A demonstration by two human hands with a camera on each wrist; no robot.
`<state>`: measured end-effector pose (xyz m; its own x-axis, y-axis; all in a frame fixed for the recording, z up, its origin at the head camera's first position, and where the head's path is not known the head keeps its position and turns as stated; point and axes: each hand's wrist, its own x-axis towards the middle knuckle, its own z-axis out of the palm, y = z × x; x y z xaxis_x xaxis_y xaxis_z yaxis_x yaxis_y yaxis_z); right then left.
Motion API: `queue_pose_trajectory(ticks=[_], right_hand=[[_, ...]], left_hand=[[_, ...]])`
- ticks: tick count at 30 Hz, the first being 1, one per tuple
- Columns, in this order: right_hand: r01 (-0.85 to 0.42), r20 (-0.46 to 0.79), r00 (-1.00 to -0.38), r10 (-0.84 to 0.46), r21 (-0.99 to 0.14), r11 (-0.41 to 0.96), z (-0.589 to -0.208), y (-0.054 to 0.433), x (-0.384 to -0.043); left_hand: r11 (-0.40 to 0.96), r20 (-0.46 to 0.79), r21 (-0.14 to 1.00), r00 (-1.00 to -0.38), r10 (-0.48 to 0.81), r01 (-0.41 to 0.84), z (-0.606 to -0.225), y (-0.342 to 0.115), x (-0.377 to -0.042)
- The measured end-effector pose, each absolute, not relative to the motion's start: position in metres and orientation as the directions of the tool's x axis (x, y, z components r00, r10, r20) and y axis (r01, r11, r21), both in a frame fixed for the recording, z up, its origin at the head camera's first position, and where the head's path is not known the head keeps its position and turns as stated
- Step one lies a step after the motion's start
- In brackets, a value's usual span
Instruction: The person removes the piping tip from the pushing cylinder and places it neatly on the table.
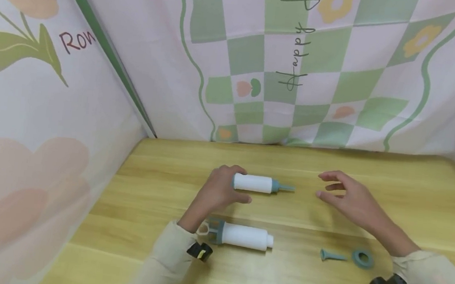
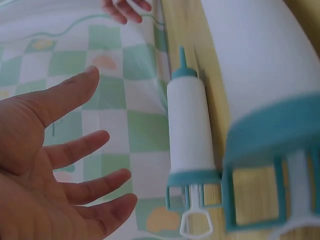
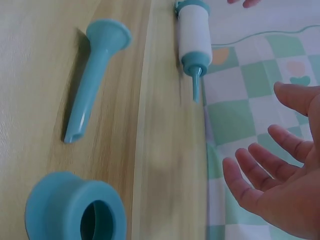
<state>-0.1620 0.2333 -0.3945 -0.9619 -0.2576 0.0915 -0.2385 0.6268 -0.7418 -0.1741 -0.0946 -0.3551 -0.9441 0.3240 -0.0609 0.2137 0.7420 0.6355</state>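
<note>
A white-barrelled syringe (image 1: pixel 253 183) with a teal tip lies farther back on the table; its white loop handle (image 2: pixel 196 223) shows in the left wrist view. My left hand (image 1: pixel 221 185) hovers at its handle end, fingers spread, and the left wrist view shows a gap between them. Closer to me is a second white barrel (image 1: pixel 245 236) with a teal collar and no thin tip. My right hand (image 1: pixel 349 197) is in the air right of the first syringe's tip, holding nothing, its fingers loosely bent.
A teal nozzle (image 3: pixel 95 82) with a flared end lies at the right of the table, beside a teal ring-shaped cap (image 3: pixel 102 212). Behind the wooden table (image 1: pixel 152 244) hangs a checked curtain (image 1: pixel 244 56). Another printed cloth (image 1: pixel 41 110) hangs along the left.
</note>
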Motion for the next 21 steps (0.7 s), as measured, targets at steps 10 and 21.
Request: queue_pose_trajectory(ticks=[10,21], right_hand=[[-0.132,-0.062,-0.944,-0.324,-0.829,0.543,-0.403,0.239,-0.171],[-0.032,-0.108,-0.945,-0.31,-0.909,0.416,-0.414,0.243,-0.183]], left_hand=[[0.705,-0.081,0.691,-0.953,0.291,0.156,-0.361,-0.126,-0.189],[0.628,-0.143,0.777,-0.959,0.246,0.046,-0.372,-0.16,-0.218]])
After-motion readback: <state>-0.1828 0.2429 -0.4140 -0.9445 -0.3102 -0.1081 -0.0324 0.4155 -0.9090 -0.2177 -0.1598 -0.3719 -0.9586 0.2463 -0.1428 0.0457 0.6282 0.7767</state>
